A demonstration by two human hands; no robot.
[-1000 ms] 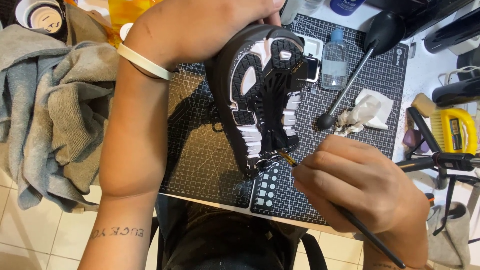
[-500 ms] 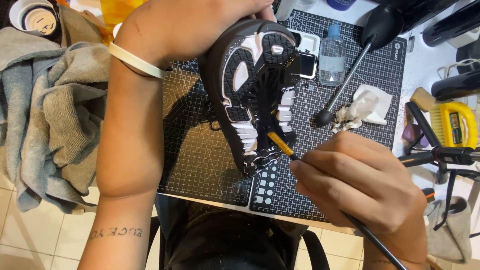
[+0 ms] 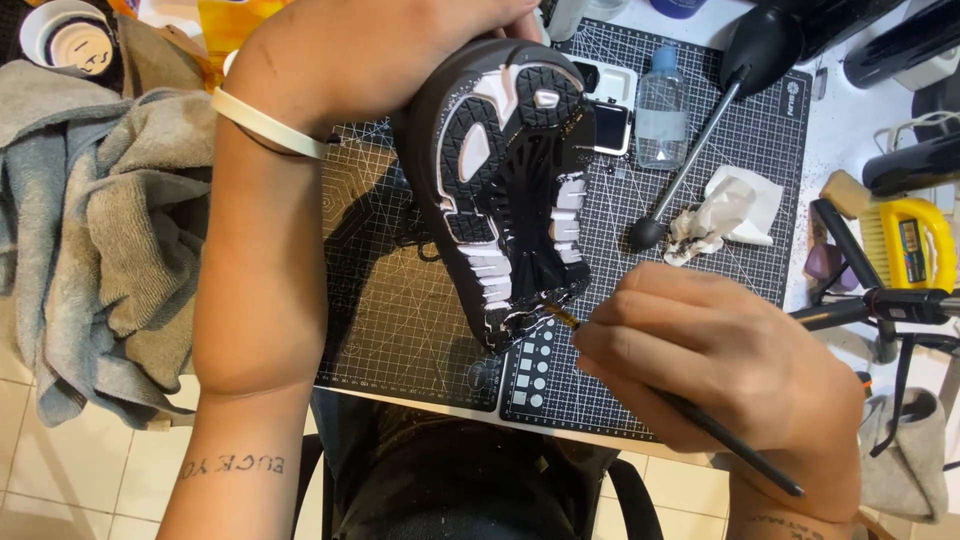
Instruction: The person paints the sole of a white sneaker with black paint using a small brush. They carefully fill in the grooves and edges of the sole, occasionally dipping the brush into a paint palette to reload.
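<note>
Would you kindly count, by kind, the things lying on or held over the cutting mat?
Shoes: 1, the black and white shoe, held sole-up by the left hand.
Brushes: 1, the thin brush in the right hand.
Clear bottles: 1, the bottle.
Crumpled tissues: 1, the tissue.
Black rods: 1, the rod.
Total: 5.
</note>
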